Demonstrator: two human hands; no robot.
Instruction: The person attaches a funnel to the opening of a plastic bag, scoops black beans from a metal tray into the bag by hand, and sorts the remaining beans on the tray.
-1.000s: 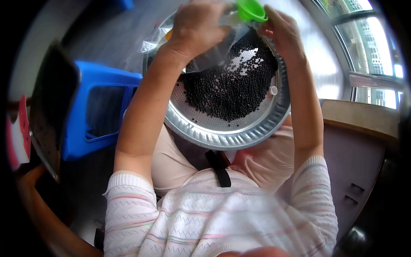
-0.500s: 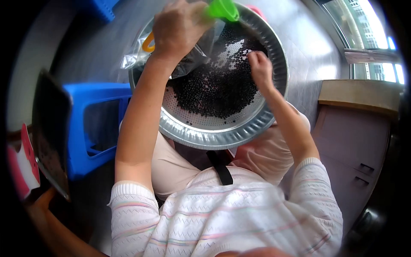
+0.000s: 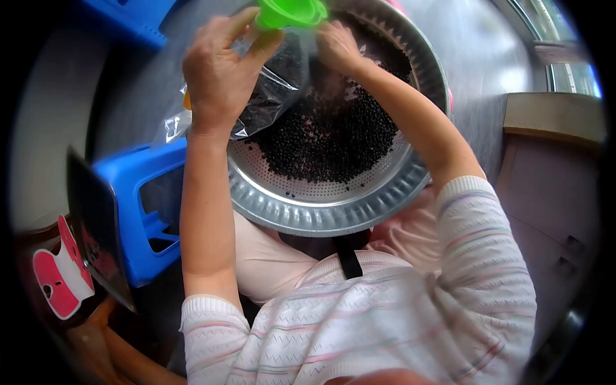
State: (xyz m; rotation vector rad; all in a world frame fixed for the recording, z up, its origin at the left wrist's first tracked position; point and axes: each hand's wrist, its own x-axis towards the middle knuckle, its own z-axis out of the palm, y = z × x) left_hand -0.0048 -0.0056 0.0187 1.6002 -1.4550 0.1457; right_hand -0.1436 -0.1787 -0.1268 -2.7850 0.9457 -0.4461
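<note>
My left hand (image 3: 218, 74) is closed at the upper left, its thumb and fingers pinching the green funnel (image 3: 292, 11) together with the mouth of a clear plastic bag (image 3: 273, 86). Dark contents show through the bag, which hangs over the left side of a round perforated metal tray (image 3: 327, 218). Small black beans or seeds (image 3: 333, 141) lie heaped and spread on the tray. Right beside the funnel's rim, my right hand (image 3: 338, 46) is held above them with curled fingers. Whatever those fingers hold is hidden.
The tray rests over my lap. A blue plastic stool (image 3: 131, 218) stands at its left, near a dark flat panel (image 3: 96, 224) and a red-and-white object (image 3: 61, 276). Another blue plastic piece (image 3: 131, 19) is at the upper left. A cabinet (image 3: 552, 186) stands to the right.
My right hand has moved from the right part of the tray up and left to the funnel. The left hand, funnel and bag have shifted left in view, which has also moved.
</note>
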